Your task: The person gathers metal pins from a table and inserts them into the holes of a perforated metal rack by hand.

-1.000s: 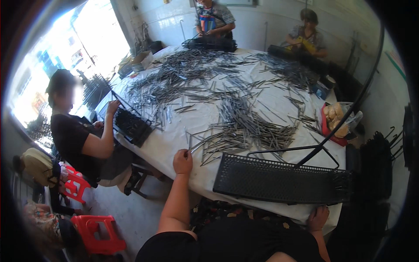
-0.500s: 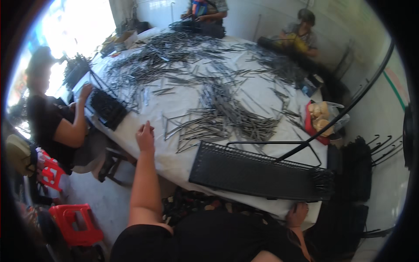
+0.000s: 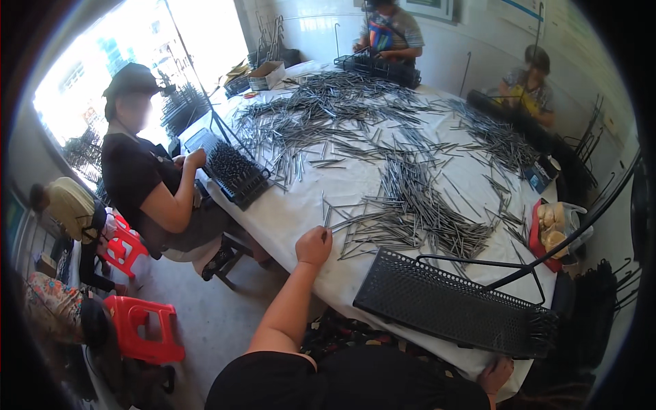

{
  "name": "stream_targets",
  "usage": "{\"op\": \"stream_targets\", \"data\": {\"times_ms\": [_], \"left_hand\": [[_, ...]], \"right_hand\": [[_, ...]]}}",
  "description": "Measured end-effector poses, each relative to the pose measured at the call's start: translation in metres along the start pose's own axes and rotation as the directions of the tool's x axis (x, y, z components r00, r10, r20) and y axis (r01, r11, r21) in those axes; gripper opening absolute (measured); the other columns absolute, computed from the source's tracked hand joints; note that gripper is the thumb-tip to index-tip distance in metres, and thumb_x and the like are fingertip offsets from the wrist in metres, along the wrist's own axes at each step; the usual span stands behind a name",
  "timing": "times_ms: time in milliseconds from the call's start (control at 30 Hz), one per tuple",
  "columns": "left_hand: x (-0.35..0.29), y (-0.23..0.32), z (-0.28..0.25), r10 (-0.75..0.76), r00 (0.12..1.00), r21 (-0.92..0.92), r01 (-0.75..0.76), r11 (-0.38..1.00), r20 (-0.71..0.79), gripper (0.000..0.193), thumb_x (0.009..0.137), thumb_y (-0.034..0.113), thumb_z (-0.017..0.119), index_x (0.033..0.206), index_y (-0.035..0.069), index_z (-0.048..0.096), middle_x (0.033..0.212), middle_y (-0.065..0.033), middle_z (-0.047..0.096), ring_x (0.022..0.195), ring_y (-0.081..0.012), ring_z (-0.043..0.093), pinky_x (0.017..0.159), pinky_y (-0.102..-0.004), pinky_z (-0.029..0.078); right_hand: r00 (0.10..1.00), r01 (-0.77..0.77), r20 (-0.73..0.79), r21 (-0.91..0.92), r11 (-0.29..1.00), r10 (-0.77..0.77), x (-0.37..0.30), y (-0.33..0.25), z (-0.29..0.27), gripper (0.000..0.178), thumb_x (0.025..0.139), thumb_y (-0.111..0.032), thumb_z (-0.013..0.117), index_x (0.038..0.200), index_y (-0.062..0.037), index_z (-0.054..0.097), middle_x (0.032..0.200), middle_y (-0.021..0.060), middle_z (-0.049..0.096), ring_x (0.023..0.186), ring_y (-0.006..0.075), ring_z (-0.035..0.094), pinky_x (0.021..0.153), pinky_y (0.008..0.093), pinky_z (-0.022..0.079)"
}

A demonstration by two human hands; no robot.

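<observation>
My left hand [image 3: 314,246] hovers over the near part of the table with its fingers closed. Beside its fingertips lies a thin grey metal rod [image 3: 326,210]; whether they pinch anything is hidden. Just beyond is a heap of loose metal rods [image 3: 420,205]. A long black perforated rack [image 3: 444,301] lies tilted on the table in front of me, with short rods bunched in its right end. My right hand [image 3: 495,374] is at the table's front edge, just below the rack's right end. Its fingers are curled, and what they hold, if anything, cannot be made out.
A white-covered table [image 3: 287,225] carries more rods [image 3: 342,102] at its far side. A red tray of food [image 3: 553,232] stands at right. A co-worker [image 3: 147,157] sits at left by a filled rack [image 3: 236,167]; others work opposite. A red stool [image 3: 143,328] stands on the floor.
The view has swung left and up, so the scene sits farther right and lower. My left hand has come right and nearer to me, beside the rod. My right hand stays by the rack.
</observation>
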State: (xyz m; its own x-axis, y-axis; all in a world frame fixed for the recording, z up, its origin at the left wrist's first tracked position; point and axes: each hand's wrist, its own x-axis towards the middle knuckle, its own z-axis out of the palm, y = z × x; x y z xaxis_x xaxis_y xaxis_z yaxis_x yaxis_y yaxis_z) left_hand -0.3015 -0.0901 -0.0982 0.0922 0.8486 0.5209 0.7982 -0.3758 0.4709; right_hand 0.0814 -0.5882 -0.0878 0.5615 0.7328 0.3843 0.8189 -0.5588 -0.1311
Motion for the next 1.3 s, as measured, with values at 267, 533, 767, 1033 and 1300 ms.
{"op": "stream_targets", "data": {"times_ms": [267, 533, 767, 1033, 1300], "left_hand": [[0.003, -0.003, 0.000, -0.021, 0.999, 0.020, 0.020, 1.000, 0.029, 0.020, 0.084, 0.029, 0.062, 0.073, 0.012, 0.062, 0.072, -0.0075, 0.065, 0.067, -0.0299, 0.063, 0.060, -0.0415, 0.051], [0.002, -0.003, 0.001, -0.028, 0.999, -0.006, 0.028, 1.000, 0.027, 0.023, 0.084, 0.030, 0.064, 0.072, 0.010, 0.062, 0.071, -0.0086, 0.064, 0.068, -0.0305, 0.063, 0.061, -0.0410, 0.050], [0.002, -0.006, 0.000, -0.021, 0.999, -0.020, 0.022, 1.000, 0.036, 0.017, 0.083, 0.027, 0.062, 0.076, 0.011, 0.063, 0.075, -0.0085, 0.065, 0.070, -0.0309, 0.064, 0.064, -0.0421, 0.051], [0.005, 0.000, 0.004, -0.073, 0.994, 0.004, 0.073, 0.997, 0.086, 0.018, 0.082, 0.028, 0.067, 0.089, 0.013, 0.063, 0.072, -0.0085, 0.065, 0.068, -0.0309, 0.064, 0.061, -0.0426, 0.050], [-0.003, -0.012, 0.004, -0.136, 0.985, 0.027, 0.134, 0.991, 0.105, 0.040, 0.080, 0.031, 0.071, 0.112, 0.012, 0.056, 0.066, -0.0042, 0.060, 0.063, -0.0272, 0.062, 0.060, -0.0417, 0.049]], "right_hand": [[1.000, 0.005, -0.013, -0.110, 0.994, -0.006, -0.009, 0.012, 0.015, 0.033, 0.084, -0.017, 0.050, 0.109, 0.0056, 0.051, 0.109, 0.0280, 0.052, 0.098, 0.0432, 0.049, 0.085, 0.0506, 0.038], [0.999, -0.004, -0.045, -0.121, 0.993, -0.002, -0.008, 0.006, 0.012, 0.036, 0.085, -0.018, 0.050, 0.112, 0.0053, 0.051, 0.111, 0.0281, 0.052, 0.099, 0.0431, 0.049, 0.087, 0.0506, 0.038], [0.998, -0.039, -0.043, -0.024, 0.999, 0.038, 0.000, -0.011, 0.001, 0.023, 0.079, -0.011, 0.054, 0.097, 0.0041, 0.053, 0.105, 0.0269, 0.053, 0.096, 0.0440, 0.048, 0.086, 0.0530, 0.038], [0.998, -0.013, -0.054, -0.030, 0.999, 0.012, -0.004, -0.002, 0.003, 0.026, 0.077, -0.008, 0.055, 0.101, 0.0026, 0.056, 0.105, 0.0241, 0.054, 0.095, 0.0411, 0.050, 0.085, 0.0488, 0.039], [0.994, 0.015, -0.104, 0.003, 1.000, -0.014, 0.003, -0.012, -0.010, 0.018, 0.072, -0.009, 0.059, 0.088, -0.0022, 0.055, 0.095, 0.0202, 0.055, 0.086, 0.0391, 0.052, 0.078, 0.0480, 0.041]]}}
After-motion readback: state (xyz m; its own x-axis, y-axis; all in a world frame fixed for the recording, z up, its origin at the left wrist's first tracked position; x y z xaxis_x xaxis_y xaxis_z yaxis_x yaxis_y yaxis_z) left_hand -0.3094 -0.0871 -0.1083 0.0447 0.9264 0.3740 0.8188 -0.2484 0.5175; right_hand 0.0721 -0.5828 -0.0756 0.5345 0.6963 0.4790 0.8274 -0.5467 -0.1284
